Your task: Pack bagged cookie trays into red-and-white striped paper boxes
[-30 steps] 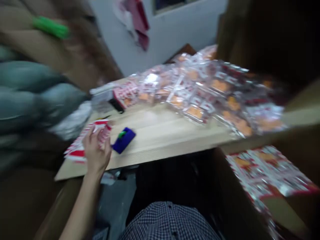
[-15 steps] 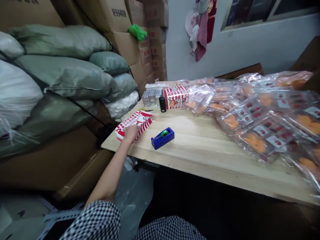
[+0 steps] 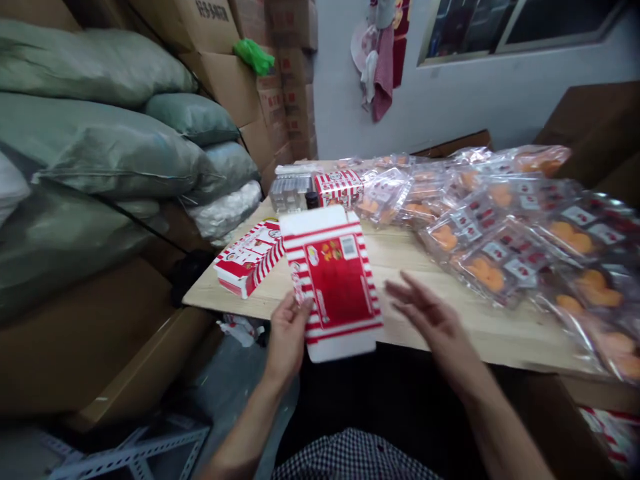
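A flattened red-and-white striped cardboard box [image 3: 340, 283] is held up over the table's front edge. My left hand [image 3: 290, 327] pinches it by its lower left side, thumb on the printed face. To the right of the box, my right hand [image 3: 430, 313] is raised with fingers apart, slightly blurred, touching nothing. On the table at the left lies a stack of similar flat boxes [image 3: 250, 260]. The blue tape dispenser is hidden in this view, with the held box covering much of that area.
Clear bags with orange pieces [image 3: 480, 267] are heaped along the table's [image 3: 400, 267] right and back. Behind the held box stand clear plastic cases [image 3: 290, 190], a black-capped bottle [image 3: 312, 199] and a folded striped box [image 3: 339, 188]. Full sacks [image 3: 110, 153] and cartons [image 3: 225, 80] rise at the left.
My left hand has lifted one flat box off the stack and brought it right, in front of me. My right hand has come into view. The camera has turned slightly right.
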A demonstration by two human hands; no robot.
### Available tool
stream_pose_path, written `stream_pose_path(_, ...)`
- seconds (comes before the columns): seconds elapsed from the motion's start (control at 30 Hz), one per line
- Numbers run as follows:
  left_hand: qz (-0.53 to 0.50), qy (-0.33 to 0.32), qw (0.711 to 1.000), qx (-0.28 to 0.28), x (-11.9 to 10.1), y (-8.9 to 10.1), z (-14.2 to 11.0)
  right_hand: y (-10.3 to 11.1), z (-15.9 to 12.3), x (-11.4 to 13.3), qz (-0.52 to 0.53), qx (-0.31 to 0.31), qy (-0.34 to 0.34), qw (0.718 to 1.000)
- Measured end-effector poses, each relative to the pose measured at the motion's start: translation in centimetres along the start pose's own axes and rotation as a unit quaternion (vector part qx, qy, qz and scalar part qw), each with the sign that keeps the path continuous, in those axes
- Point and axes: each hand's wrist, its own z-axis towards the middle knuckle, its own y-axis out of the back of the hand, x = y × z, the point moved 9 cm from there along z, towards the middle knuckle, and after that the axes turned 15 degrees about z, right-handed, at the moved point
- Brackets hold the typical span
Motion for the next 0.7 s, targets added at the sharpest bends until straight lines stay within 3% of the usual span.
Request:
stream_pose_path(0.07, 0.022, 0.026, 0.998, 0.056, 2.2, -2.6, -1.6, -0.2, -1.5, -3.5, 0.054, 0.002, -0.085, 0.995)
stream_pose_path(0.1, 0.062, 0.008, 0.997, 0.045, 2.4, -2.9, -1.8, 0.0, -2.3, -5.0, 0.078, -0.004, -0.119, 0.99)
stream_pose_path(0.17, 0.19, -0.082, 0.978, -0.024, 0.8, -2.2, -1.6, 1.1, -3.7, -6.9, 0.087, -0.024, -0.141, 0.986)
stream_pose_path(0.23, 0.337, -0.202, 0.918, -0.059, -2.3, -2.5, -1.2, 2.4, -4.7, -7.5, 0.066, -0.029, -0.135, 0.988)
stream_pose_path(0.3, 0.456, -0.285, 0.843, -0.031, -4.5, -4.3, -0.8, 3.5, -5.6, -7.5, 0.038, -0.018, -0.135, 0.99)
stream_pose_path(0.37, 0.523, -0.311, 0.793, 0.021, -5.0, -6.2, -0.2, 4.3, -6.3, -7.4, 0.006, -0.008, -0.141, 0.99)
stream_pose_path(0.4, 0.539, -0.306, 0.783, 0.048, -4.7, -6.9, 0.2, 4.7, -6.6, -7.4, -0.013, -0.008, -0.141, 0.99)
stream_pose_path(0.47, 0.542, -0.278, 0.786, 0.109, -3.6, -8.0, 0.9, 5.3, -7.0, -7.3, -0.049, -0.013, -0.136, 0.989)
stream_pose_path(0.57, 0.502, -0.202, 0.818, 0.193, -1.4, -8.8, 1.9, 6.1, -7.3, -7.5, -0.091, -0.016, -0.135, 0.987)
stream_pose_path(0.63, 0.441, -0.136, 0.838, 0.291, 0.1, -9.6, 1.9, 6.5, -7.2, -7.5, -0.106, -0.009, -0.141, 0.984)
stream_pose_path(0.7, 0.342, -0.061, 0.84, 0.418, 1.1, -10.8, 1.0, 6.6, -6.8, -7.4, -0.107, 0.013, -0.151, 0.983)
